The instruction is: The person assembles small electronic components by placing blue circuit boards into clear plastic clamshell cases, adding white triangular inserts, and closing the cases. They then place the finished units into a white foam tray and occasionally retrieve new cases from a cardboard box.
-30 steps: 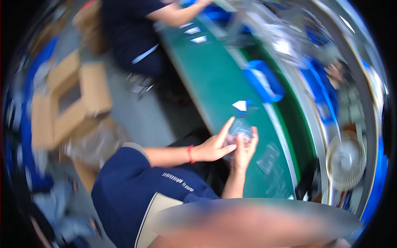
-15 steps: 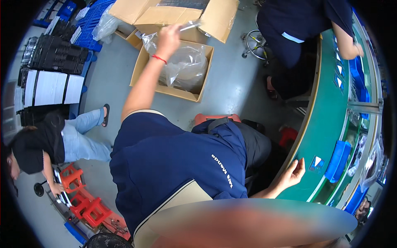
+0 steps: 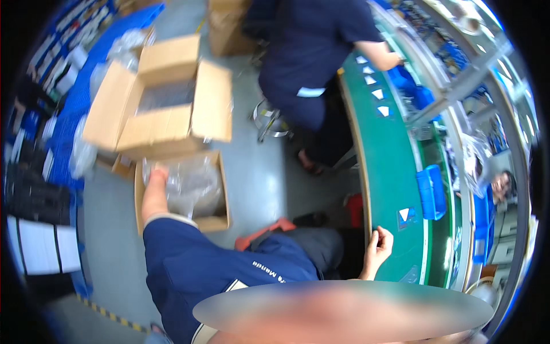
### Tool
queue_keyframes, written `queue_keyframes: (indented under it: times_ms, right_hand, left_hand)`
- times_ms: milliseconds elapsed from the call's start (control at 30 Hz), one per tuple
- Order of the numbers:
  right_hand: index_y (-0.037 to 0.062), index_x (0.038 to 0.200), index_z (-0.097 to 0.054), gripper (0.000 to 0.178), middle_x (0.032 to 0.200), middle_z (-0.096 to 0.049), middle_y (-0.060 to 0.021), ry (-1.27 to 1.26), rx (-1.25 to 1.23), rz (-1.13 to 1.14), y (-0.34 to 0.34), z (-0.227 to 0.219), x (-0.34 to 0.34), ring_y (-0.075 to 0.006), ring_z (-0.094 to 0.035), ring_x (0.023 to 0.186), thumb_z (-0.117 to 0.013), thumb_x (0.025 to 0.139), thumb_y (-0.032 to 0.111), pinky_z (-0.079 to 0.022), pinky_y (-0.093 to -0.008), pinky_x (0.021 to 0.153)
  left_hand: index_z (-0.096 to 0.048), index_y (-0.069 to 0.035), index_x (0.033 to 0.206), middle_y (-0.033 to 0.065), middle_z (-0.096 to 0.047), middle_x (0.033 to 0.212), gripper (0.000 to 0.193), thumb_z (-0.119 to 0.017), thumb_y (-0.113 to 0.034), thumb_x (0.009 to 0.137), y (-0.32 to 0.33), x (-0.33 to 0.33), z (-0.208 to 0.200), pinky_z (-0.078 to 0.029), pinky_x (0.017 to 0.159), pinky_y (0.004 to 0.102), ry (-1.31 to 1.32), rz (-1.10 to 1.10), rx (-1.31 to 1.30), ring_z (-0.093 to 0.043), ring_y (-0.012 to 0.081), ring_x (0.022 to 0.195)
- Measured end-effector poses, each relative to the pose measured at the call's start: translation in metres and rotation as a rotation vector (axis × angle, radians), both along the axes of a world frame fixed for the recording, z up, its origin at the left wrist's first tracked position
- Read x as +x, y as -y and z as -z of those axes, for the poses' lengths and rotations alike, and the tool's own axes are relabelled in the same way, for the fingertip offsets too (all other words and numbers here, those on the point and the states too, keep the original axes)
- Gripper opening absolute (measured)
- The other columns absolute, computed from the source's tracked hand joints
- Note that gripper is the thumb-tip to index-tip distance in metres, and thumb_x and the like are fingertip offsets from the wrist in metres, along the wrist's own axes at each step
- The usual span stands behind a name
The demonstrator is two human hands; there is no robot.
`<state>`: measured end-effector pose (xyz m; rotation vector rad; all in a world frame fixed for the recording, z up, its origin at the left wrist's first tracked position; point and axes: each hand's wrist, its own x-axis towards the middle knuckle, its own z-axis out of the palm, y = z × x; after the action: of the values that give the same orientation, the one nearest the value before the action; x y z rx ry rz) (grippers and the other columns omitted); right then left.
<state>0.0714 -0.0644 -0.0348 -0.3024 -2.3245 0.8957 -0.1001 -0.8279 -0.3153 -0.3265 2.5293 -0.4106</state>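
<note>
My left hand (image 3: 157,171) reaches down into an open cardboard box (image 3: 226,198) on the floor, at a crumpled clear plastic bag (image 3: 197,186) that lines it. The fingers are blurred and hidden, so whether they hold anything does not show. At the near edge of the green worktable (image 3: 381,172) rests my right hand (image 3: 379,246), fingers loosely bent and apart, nothing visible in them. Just beyond it lies a small blue piece with a white triangle (image 3: 405,215). Farther back is a blue plastic bin (image 3: 431,192).
A larger open carton (image 3: 109,109) with raised flaps stands behind the box. A co-worker in dark blue (image 3: 309,57) works farther along the table, near several similar white-and-blue pieces (image 3: 377,94). Black crates (image 3: 40,198) are stacked at left. Metal frame posts (image 3: 458,86) rise at right.
My left hand has come down from above the boxes, where it held a thin, clear-and-silvery thing, into the plastic-lined box. The view has turned. My right hand's fingers have curled more.
</note>
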Motion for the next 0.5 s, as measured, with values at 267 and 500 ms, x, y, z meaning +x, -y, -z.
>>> queue_keyframes:
  times_ms: [267, 500]
  right_hand:
    - [-0.0003, 0.090, -0.068, 0.007, 0.092, -0.063, -0.0107, -0.049, 0.034, 0.025, 0.011, -0.016, -0.001, -0.0207, -0.062, 0.085, -0.066, 0.084, 0.002, -0.050, -0.0298, 0.073]
    - [-0.0006, 0.090, -0.068, 0.007, 0.091, -0.064, -0.0107, -0.054, -0.030, 0.015, 0.006, -0.019, 0.010, -0.0206, -0.062, 0.086, -0.065, 0.084, 0.000, -0.050, -0.0303, 0.076]
  left_hand:
    - [-0.034, -0.017, 0.149, 0.0115, -0.032, 0.154, 0.089, -0.064, -0.064, 0.080, -0.031, 0.009, -0.026, -0.031, 0.114, 0.0477, 0.566, -0.188, 0.453, -0.032, 0.0253, 0.141]
    - [-0.015, -0.019, 0.156, 0.0156, -0.008, 0.161, 0.099, -0.055, -0.071, 0.081, -0.057, 0.040, -0.046, -0.014, 0.121, 0.0500, 0.200, -0.580, 0.266, -0.015, 0.0373, 0.147]
